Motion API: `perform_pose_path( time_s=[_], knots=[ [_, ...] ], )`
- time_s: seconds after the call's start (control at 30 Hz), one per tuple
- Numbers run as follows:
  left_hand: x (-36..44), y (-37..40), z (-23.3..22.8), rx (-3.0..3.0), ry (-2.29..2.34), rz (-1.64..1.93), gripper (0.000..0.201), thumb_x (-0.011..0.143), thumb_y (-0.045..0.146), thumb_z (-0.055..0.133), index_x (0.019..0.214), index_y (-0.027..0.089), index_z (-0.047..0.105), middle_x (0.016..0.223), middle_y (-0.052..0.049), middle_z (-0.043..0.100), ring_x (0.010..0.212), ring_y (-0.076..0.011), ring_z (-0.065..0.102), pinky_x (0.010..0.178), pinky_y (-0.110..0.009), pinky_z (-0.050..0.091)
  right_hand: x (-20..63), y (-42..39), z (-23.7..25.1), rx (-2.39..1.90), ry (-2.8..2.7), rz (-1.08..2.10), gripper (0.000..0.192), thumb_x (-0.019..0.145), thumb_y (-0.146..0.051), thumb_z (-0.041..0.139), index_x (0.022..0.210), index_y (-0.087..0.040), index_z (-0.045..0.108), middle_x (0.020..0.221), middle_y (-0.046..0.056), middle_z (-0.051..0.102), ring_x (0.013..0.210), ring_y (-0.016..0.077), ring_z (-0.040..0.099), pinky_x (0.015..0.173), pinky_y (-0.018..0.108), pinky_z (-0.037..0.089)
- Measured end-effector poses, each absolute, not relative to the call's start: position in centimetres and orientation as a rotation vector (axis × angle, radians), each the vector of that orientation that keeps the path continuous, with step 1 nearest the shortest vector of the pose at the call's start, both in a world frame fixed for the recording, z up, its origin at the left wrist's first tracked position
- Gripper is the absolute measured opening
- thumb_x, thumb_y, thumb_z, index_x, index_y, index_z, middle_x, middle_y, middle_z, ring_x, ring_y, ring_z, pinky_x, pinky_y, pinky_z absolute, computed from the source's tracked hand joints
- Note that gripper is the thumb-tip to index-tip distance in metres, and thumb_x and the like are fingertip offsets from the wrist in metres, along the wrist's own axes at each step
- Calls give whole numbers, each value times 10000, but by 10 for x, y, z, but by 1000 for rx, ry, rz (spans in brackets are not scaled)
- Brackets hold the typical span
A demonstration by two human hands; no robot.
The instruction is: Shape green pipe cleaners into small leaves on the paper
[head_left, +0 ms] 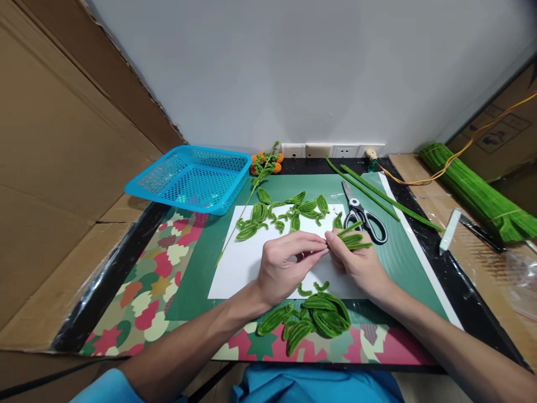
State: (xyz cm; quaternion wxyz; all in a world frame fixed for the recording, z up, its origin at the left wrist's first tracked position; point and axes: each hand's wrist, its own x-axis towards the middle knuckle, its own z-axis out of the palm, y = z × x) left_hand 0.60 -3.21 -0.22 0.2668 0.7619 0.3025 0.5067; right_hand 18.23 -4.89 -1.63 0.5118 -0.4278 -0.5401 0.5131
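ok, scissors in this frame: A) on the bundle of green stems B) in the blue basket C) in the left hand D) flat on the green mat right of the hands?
D: the scissors lie flat on the green mat, just beyond the right hand, held by neither hand.

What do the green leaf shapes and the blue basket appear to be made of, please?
The green leaf shapes look like fuzzy chenille pipe cleaner, matte and bristly, bent into loops. The blue basket looks like moulded plastic, smooth with a slight sheen, its walls and floor perforated in a grid.
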Motion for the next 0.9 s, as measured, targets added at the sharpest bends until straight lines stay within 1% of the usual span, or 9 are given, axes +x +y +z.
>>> perform_pose_path(
  time_s=[0.07, 0.13, 0.17, 0.27, 0.33, 0.57, 0.7, 0.8, 0.9],
  knots=[
    [8, -34, -2, 1964, 882, 1341, 86, 869, 116, 813, 933, 173, 821, 910, -70, 837, 727, -159, 787, 606, -210, 631, 181, -50, -21, -1011, -1211, 1310, 583, 1022, -530, 643, 565, -214, 464, 498, -57, 387, 451, 95, 347, 463, 272, 300],
    [9, -36, -3, 1814, 948, 1305, 175, 849, 133, 841, 1015, 167, 799, 903, -57, 836, 625, -135, 768, 547, -189, 616, 178, -52, -24, -1000, -1107, 1389, 556, 991, -562, 676, 603, -218, 477, 490, -71, 369, 425, 87, 318, 427, 259, 282],
    [10, -36, -4, 1735, 964, 1290, 241, 837, 150, 857, 1065, 165, 782, 908, -56, 835, 622, -140, 774, 548, -190, 627, 176, -52, -25, -993, -1050, 1429, 547, 969, -576, 701, 619, -221, 475, 490, -78, 359, 416, 82, 300, 412, 254, 267],
    [11, -37, -7, 1610, 945, 1276, 407, 810, 201, 895, 1184, 172, 740, 932, -63, 837, 788, -209, 828, 650, -230, 683, 170, -54, -24, -952, -881, 1531, 555, 894, -594, 780, 643, -230, 445, 498, -97, 318, 407, 69, 247, 390, 240, 217],
    [12, -36, -7, 1631, 925, 1288, 448, 800, 196, 905, 1213, 179, 733, 947, -64, 840, 858, -226, 834, 708, -238, 692, 168, -55, -23, -923, -823, 1559, 560, 875, -579, 806, 640, -229, 437, 505, -100, 302, 412, 64, 233, 389, 235, 203],
    [13, -40, -6, 1747, 972, 1329, 325, 826, 181, 880, 1125, 173, 753, 891, -50, 842, 824, -231, 837, 741, -256, 703, 168, -56, -25, -939, -900, 1478, 565, 917, -560, 768, 601, -224, 441, 492, -87, 331, 411, 74, 273, 399, 247, 249],
    [13, -41, -6, 1745, 948, 1346, 285, 836, 154, 862, 1103, 174, 766, 946, -52, 844, 823, -219, 837, 743, -248, 708, 169, -56, -24, -911, -918, 1488, 554, 941, -543, 750, 600, -220, 457, 489, -84, 337, 413, 73, 257, 401, 250, 227],
    [13, -41, -4, 1718, 953, 1345, 305, 818, 141, 873, 1103, 177, 768, 929, -44, 844, 834, -214, 836, 759, -242, 705, 171, -56, -22, -882, -910, 1503, 539, 954, -504, 751, 600, -219, 460, 507, -78, 347, 422, 77, 261, 407, 255, 217],
    [13, -40, -1, 1709, 984, 1331, 239, 808, 180, 887, 1023, 167, 783, 878, -46, 837, 783, -201, 827, 714, -248, 702, 173, -55, -22, -893, -927, 1492, 535, 956, -494, 750, 596, -220, 465, 519, -71, 364, 430, 84, 283, 419, 263, 241]
  ],
)
